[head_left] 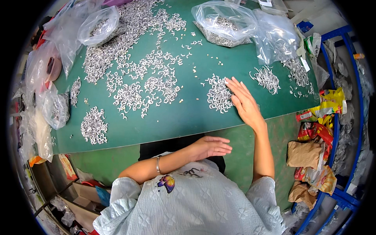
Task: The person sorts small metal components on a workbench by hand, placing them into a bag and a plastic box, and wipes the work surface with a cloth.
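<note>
Green tabletop [156, 127] spans the upper frame; right hand [244, 103] is right of centre, forearm [263, 154] near-vertical below it, fingers straightened and nearly together, fingertips at the right edge of a pile of curved silvery pieces [217, 94]; left hand [207, 148] is at lower centre, forearm bent across the torso [207, 196], fingers outstretched toward frame right.
</note>
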A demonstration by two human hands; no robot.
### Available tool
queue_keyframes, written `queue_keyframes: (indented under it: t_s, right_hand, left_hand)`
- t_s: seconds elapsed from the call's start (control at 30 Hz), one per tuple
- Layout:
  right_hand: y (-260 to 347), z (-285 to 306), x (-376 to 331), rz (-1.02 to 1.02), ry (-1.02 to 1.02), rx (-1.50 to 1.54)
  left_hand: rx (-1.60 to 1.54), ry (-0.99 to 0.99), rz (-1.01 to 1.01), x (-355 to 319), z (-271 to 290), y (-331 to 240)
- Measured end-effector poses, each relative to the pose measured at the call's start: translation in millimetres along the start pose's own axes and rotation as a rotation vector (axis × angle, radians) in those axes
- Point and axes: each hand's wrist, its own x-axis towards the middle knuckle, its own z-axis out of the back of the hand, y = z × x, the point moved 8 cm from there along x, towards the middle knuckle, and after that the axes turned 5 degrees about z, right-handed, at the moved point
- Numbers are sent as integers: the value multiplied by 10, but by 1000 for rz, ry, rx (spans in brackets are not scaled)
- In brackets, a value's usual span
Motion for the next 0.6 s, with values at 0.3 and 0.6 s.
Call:
queue_keyframes:
  t_s: [0.3, 0.6]
  right_hand:
    - [137, 56, -220, -26, -84, 102]
    - [219, 35, -305, -7, -157, 34]
  left_hand:
    - [-297, 167, -115, 242, 75, -247]
    - [-357, 253, -66, 256, 16, -235]
